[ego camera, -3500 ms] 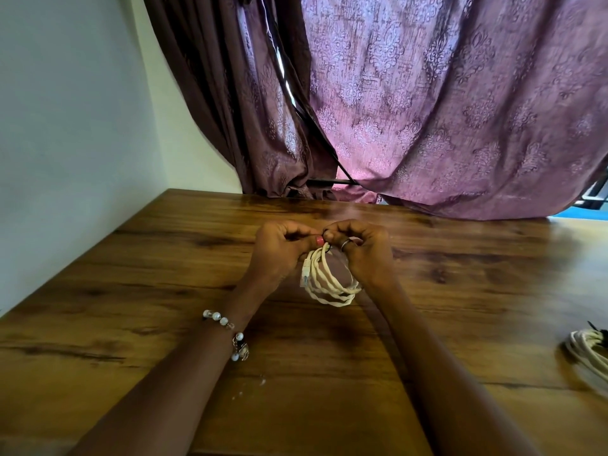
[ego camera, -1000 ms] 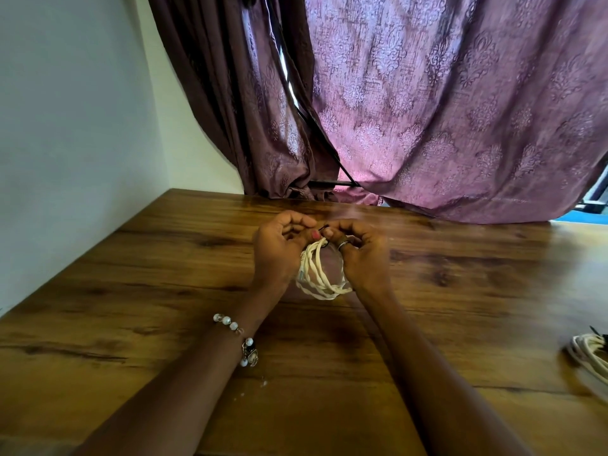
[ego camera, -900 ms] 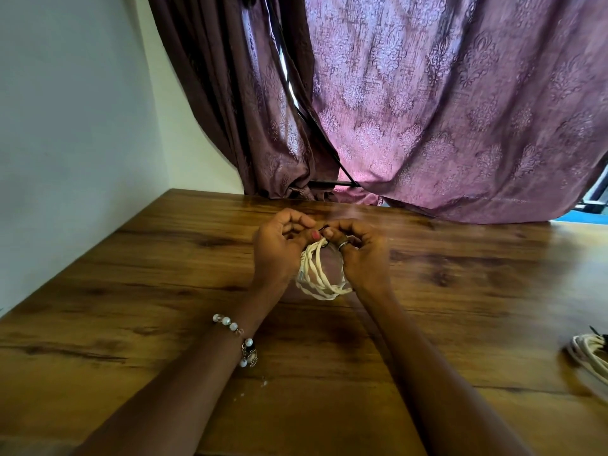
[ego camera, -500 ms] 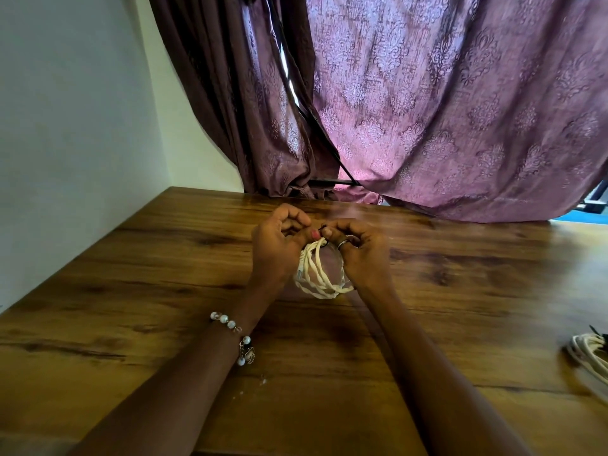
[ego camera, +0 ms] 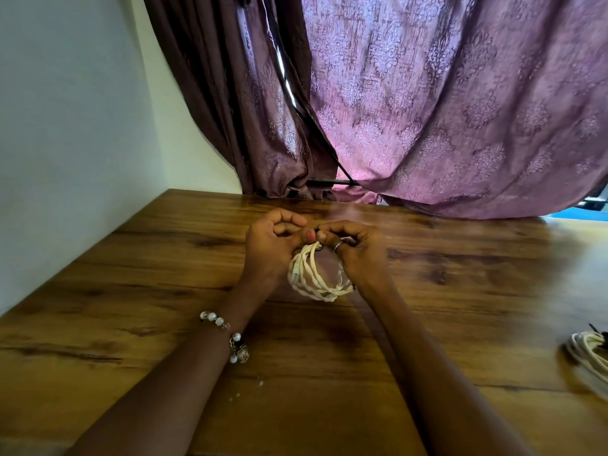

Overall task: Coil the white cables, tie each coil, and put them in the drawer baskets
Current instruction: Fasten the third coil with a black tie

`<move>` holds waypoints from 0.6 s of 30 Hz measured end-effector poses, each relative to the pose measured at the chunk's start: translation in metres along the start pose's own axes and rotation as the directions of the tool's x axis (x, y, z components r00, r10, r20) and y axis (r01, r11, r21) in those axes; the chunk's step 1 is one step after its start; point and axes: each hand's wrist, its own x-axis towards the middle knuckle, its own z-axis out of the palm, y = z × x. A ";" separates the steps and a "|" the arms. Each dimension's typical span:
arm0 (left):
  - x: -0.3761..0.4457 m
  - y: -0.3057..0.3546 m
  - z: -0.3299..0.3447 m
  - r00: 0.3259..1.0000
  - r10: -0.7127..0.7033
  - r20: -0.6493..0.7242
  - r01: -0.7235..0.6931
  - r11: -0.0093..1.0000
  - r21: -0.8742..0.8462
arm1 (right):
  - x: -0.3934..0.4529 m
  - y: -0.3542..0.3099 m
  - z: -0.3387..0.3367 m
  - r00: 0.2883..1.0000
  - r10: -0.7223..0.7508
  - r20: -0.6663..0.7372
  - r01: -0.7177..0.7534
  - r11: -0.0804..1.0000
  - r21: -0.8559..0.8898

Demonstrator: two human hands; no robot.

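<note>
Both forearms are reaching forward from the near edge over the wooden table [ego camera: 131,291], converging toward its middle so that the two hands are meeting knuckle to knuckle. The left hand [ego camera: 269,248] is turned with its back toward the camera and its fingers curled inward, the thumb tip with its pink nail pressing against the top of the coiled white cable [ego camera: 312,278]. The right hand [ego camera: 355,248] is mirroring it, fingers bent tightly, a ring showing on one of them, and its fingertips are pinching at the same top point of the coil, where a small dark tie [ego camera: 317,229] is sticking up between the two hands. Whether the tie is already fastened cannot be told.

The coil is hanging down from this shared grip as several loose loops, between the two wrists, with a plug end lying along its left side. Its lowest loops are sitting just above or on the table; contact is unclear.

A beaded bracelet [ego camera: 227,334] is circling the left wrist. At the far right edge of the table a second white cable coil [ego camera: 589,357] is lying, well apart from the hands, with a dark tie at its top. A purple patterned curtain [ego camera: 444,110] is hanging beyond the far edge of the table, and a pale wall [ego camera: 65,126] is standing on the left.
</note>
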 end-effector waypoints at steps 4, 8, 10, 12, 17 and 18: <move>0.001 0.001 0.002 0.999 0.033 0.027 -0.033 0.999 0.014 | 0.000 0.003 0.001 0.998 -0.041 -0.046 0.038 0.998 -0.049; 0.000 0.001 0.002 0.992 0.115 0.050 -0.119 0.990 0.074 | 0.001 0.006 0.001 0.997 -0.023 -0.067 0.021 0.999 -0.034; 0.000 0.000 0.002 0.988 0.148 0.051 -0.152 0.982 0.108 | 0.001 0.007 0.001 0.997 -0.013 -0.074 0.010 0.999 -0.039; 0.000 0.000 0.002 0.984 0.173 0.049 -0.178 0.975 0.135 | 0.001 0.008 0.002 0.996 -0.017 -0.090 0.011 0.998 -0.060; 0.000 0.000 0.003 0.981 0.187 0.049 -0.193 0.968 0.162 | 0.001 0.010 0.001 0.996 -0.003 -0.093 -0.004 0.997 -0.082; 0.000 -0.001 0.003 0.981 0.187 0.051 -0.193 0.968 0.161 | 0.001 0.010 0.001 0.996 0.000 -0.088 -0.008 0.996 -0.084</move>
